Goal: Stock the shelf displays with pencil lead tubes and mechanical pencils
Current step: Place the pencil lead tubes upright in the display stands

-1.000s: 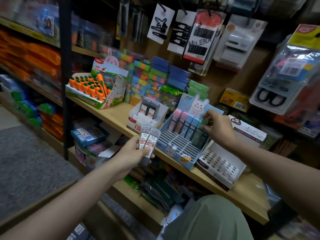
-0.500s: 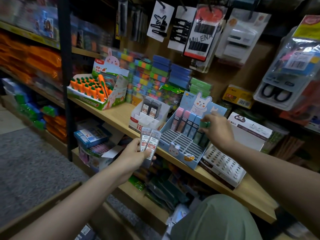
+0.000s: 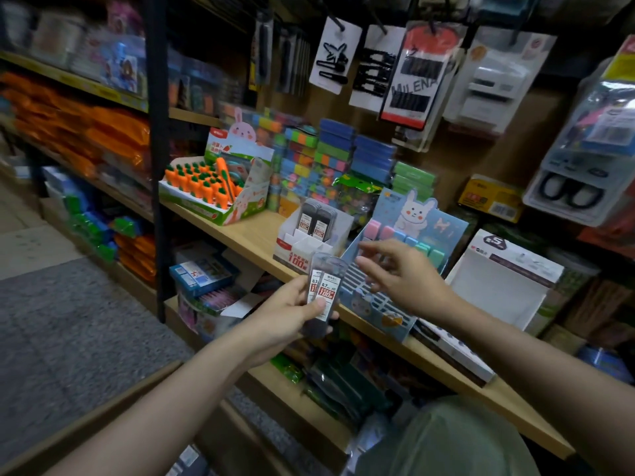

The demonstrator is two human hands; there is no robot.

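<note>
The right hand [image 3: 409, 280] hovers with fingers [image 3: 369, 250] spread and empty, just right of the lead tubes [image 3: 323, 290] that the left hand [image 3: 292, 314] grips upright, thumb across the labels. The tubes' long axis runs up and slightly back toward the shelf [image 3: 254, 235]. Past them, near the shelf's front edge, the white box [image 3: 309, 242] holds two dark tubes; the blue rabbit tray [image 3: 385, 293] beside it carries pastel pieces along its back row.

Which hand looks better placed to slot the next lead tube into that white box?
Probably the right hand: it is empty, fingers open, right beside the lead tubes that the left hand grips, and the white display box stands just behind them.
</note>
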